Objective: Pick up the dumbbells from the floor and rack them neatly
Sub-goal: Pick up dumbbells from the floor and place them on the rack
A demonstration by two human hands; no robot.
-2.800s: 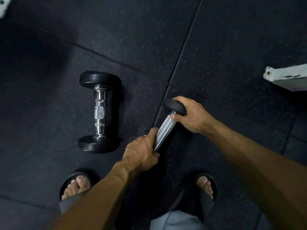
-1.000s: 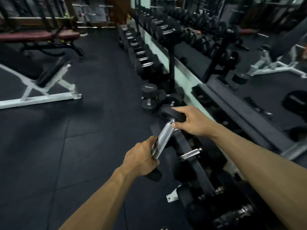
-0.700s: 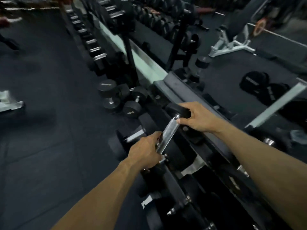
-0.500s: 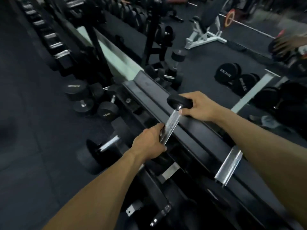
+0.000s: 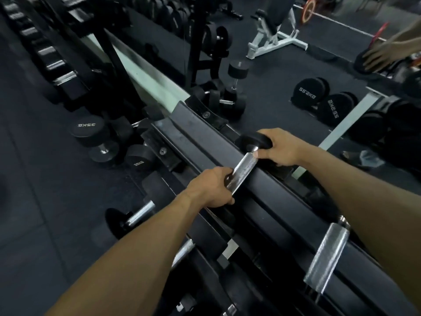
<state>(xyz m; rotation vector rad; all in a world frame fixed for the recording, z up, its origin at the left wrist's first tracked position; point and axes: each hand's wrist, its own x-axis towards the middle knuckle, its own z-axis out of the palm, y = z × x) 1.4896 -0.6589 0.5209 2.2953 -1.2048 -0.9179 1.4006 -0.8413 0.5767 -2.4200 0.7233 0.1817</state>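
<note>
A small dumbbell with black round heads and a knurled chrome handle (image 5: 245, 167) lies across the top tier of the black dumbbell rack (image 5: 200, 131). My right hand (image 5: 280, 148) grips its far head (image 5: 251, 140) on the mirror side. My left hand (image 5: 213, 187) grips the near end, which it hides. Whether the dumbbell rests on the rails or hovers just above them I cannot tell. Another dumbbell's chrome handle (image 5: 325, 256) sits on the same tier to the right.
Lower rack tiers hold more dumbbells (image 5: 139, 213). Big 35 kg dumbbells (image 5: 95, 137) stand on the black rubber floor left of the rack. A mirror behind the rack reflects a white bench (image 5: 273, 35), heavy dumbbells (image 5: 312, 91) and a hand (image 5: 382, 54).
I lifted the dumbbell off the floor with both hands and turned to the rack. Over the last second it came down onto the top tier, closer to the mirror.
</note>
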